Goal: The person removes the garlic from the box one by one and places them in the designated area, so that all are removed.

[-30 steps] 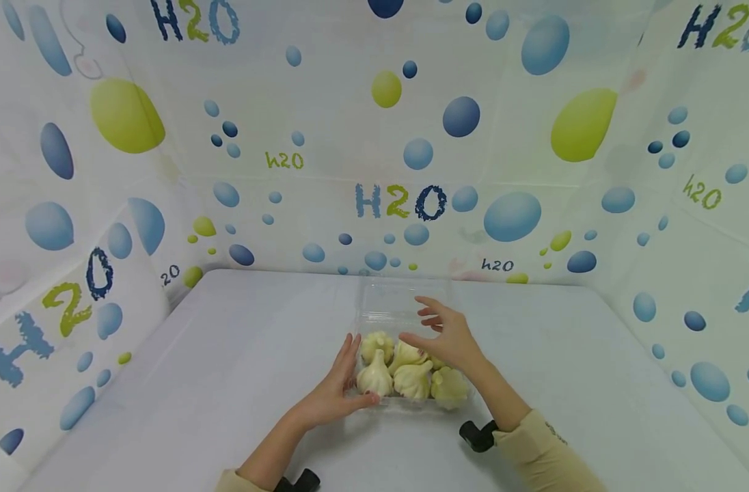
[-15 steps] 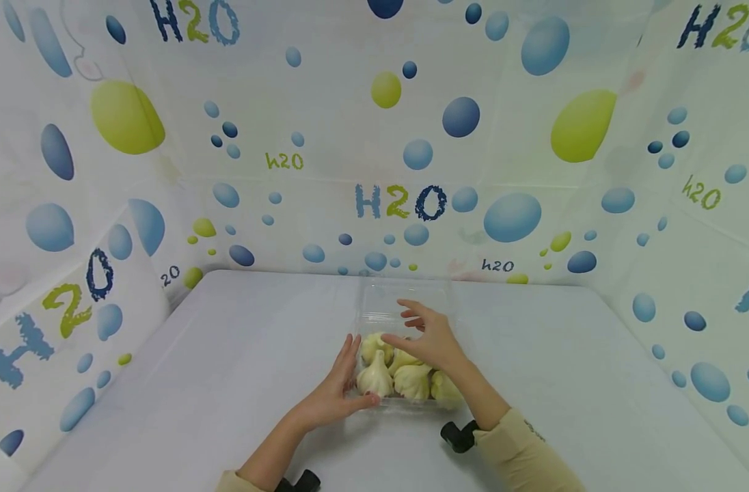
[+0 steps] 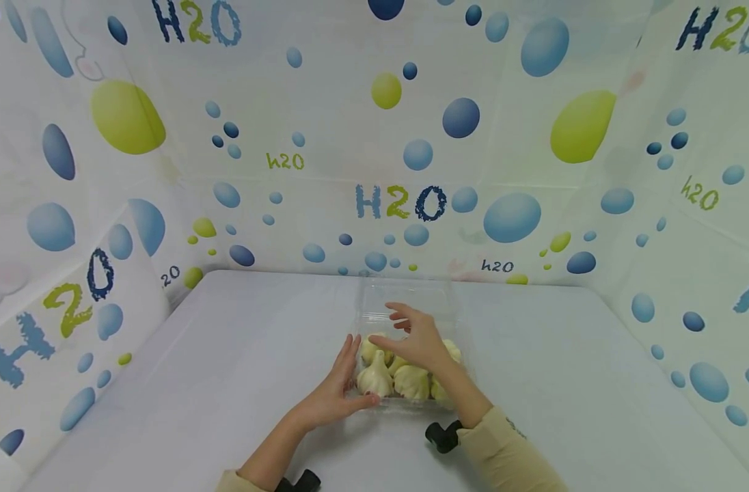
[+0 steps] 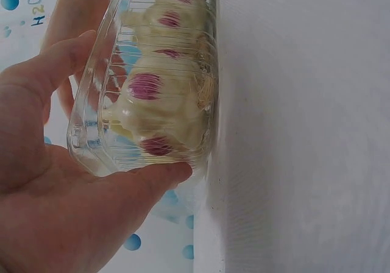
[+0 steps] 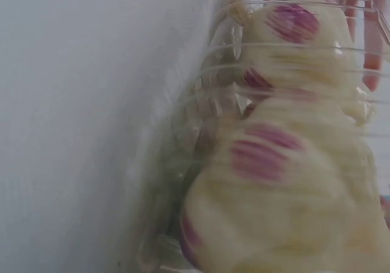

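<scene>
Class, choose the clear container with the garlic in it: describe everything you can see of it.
The clear container looks like thin, shiny plastic, with finely ribbed walls and a projecting rim. It sits upright on the white table, holding pale garlic bulbs with purple patches. Its clear lid is open on the far side. The left hand touches it, fingers along its left side, thumb against the near side. The right hand is above it; contact there cannot be told.

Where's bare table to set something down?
White table, left: between patterned curtain and left hand. Right: between clear container, right sleeve and curtain. Smaller gap: near side of container, between the forearms. Crowded: inside the container, garlic bulbs packed, right hand over them.
</scene>
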Action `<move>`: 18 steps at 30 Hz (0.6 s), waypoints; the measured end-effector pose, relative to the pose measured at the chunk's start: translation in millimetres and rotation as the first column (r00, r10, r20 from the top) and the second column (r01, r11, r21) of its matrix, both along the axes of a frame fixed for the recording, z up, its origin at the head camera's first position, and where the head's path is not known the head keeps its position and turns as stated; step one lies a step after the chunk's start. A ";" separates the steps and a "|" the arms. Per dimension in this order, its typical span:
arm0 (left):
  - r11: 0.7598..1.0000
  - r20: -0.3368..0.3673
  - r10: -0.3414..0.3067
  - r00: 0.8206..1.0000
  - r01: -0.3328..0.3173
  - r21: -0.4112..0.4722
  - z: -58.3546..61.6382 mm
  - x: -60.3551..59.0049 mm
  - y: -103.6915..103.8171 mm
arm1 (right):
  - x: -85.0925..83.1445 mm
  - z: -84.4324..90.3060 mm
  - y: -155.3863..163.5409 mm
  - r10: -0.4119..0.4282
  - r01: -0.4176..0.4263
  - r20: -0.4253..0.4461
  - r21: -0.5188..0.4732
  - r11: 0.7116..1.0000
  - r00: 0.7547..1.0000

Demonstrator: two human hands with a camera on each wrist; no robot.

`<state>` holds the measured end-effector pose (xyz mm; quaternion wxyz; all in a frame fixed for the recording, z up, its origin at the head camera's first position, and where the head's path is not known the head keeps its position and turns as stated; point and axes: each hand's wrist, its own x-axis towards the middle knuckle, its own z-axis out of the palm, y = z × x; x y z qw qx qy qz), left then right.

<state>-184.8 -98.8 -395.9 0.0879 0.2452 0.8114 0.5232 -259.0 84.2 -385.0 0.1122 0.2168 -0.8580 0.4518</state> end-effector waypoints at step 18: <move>1.000 -0.020 0.000 1.000 -0.001 -0.014 -0.4 0.3 -0.3 | -7.4 -4.1 -11.9 -0.032 0.015 0.072 0.224 0.974 0.997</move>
